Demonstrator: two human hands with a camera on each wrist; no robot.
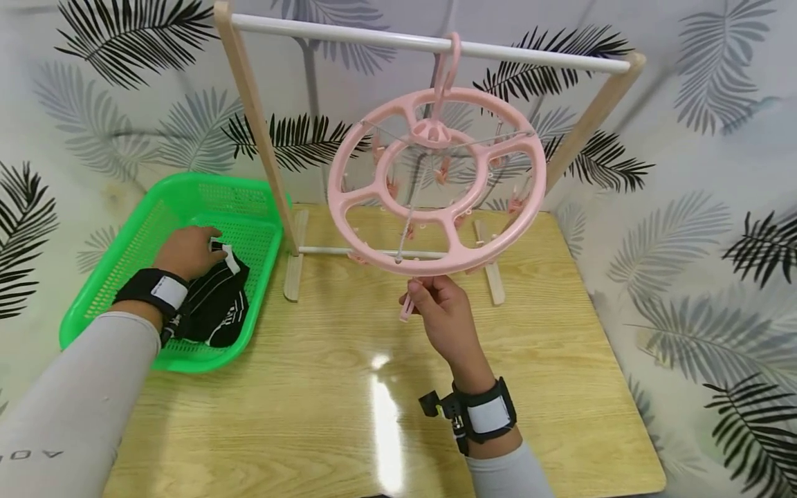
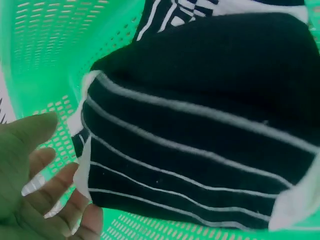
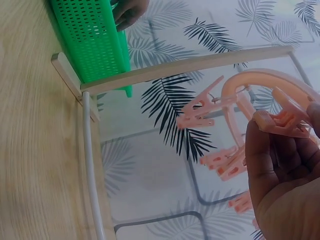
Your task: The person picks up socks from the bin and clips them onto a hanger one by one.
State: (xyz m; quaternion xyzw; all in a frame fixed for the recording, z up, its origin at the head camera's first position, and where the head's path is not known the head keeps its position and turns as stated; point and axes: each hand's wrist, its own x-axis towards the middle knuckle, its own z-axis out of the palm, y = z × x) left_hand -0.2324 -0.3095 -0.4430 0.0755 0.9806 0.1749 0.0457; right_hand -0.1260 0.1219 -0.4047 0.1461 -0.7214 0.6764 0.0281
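Pinching pink clothespin (image 1: 407,308) in right hand (image 1: 447,317) below hanger's (image 1: 429,266) six o'clock. Holding left hand (image 1: 189,250), fingers parted, at striped garment's (image 1: 214,297) edge in nine-o'clock basket (image 1: 245,197).

The right hand (image 3: 285,187) pinches a pink clip (image 3: 285,122) beside a pink ring (image 3: 265,76), where more clips (image 3: 197,114) dangle. Beyond, a wooden post (image 3: 190,64) meets a white rod (image 3: 90,155) near the green basket (image 3: 90,42). The left hand (image 3: 131,11), partly cut off, shows at the basket's rim. Leaf-patterned covering (image 3: 137,200) backs everything above the wood-grain tabletop (image 3: 37,135).
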